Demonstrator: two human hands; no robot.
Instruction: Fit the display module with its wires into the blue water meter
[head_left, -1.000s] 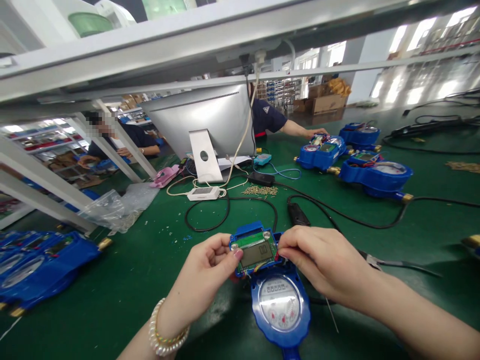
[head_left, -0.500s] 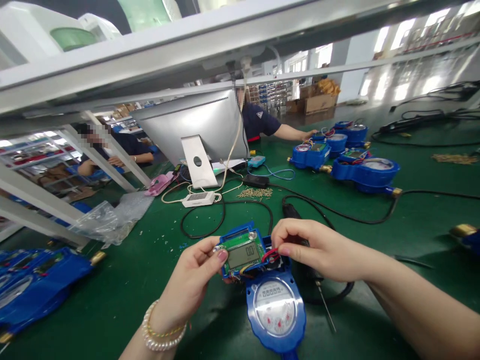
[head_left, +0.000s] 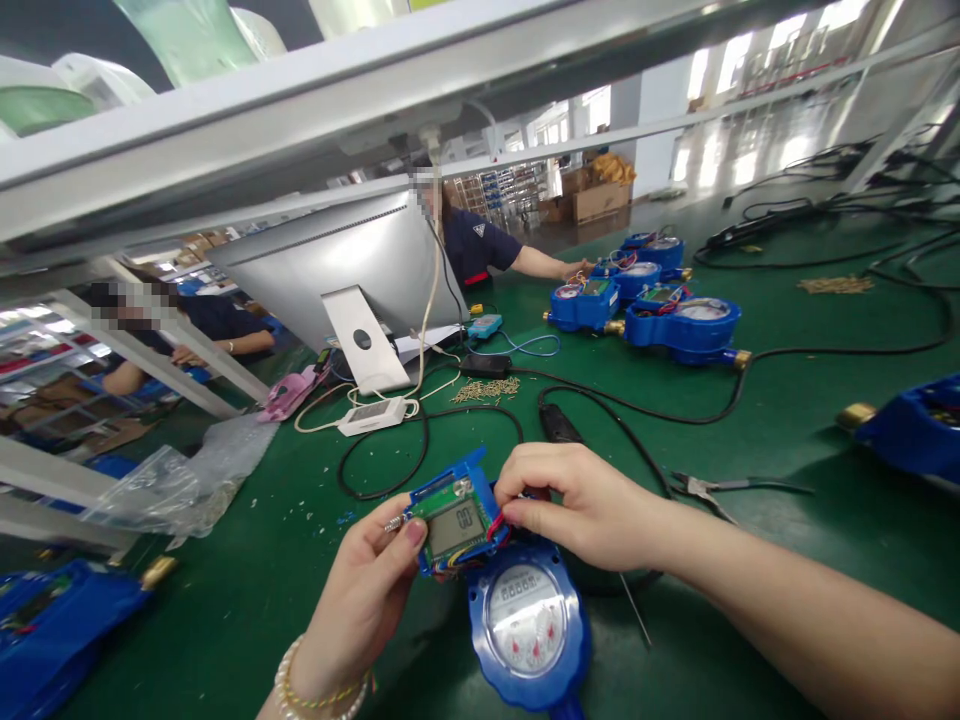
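Observation:
My left hand (head_left: 379, 565) grips the left edge of a green circuit board with a display (head_left: 454, 524), seated in a blue housing and tilted above a blue water meter (head_left: 529, 625). The thumb lies on the board's front. At the housing's right side, my right hand (head_left: 574, 505) pinches red wires (head_left: 496, 524) between thumb and fingertips. The round dial of the meter faces up. Behind my right hand lies a black-handled tool (head_left: 559, 424), its thin metal shaft showing below my wrist.
Pliers (head_left: 705, 487) lie right of my right hand. Brass screws (head_left: 486, 390), black cables and a monitor (head_left: 341, 270) are beyond. More blue meters (head_left: 679, 328) stand at the back right, others at both sides. A person's hand (head_left: 576, 268) touches the far meters.
The view has shifted right, bringing the pliers into sight. My right hand has moved closer to the board with the red wires, which now sit against the housing's edge.

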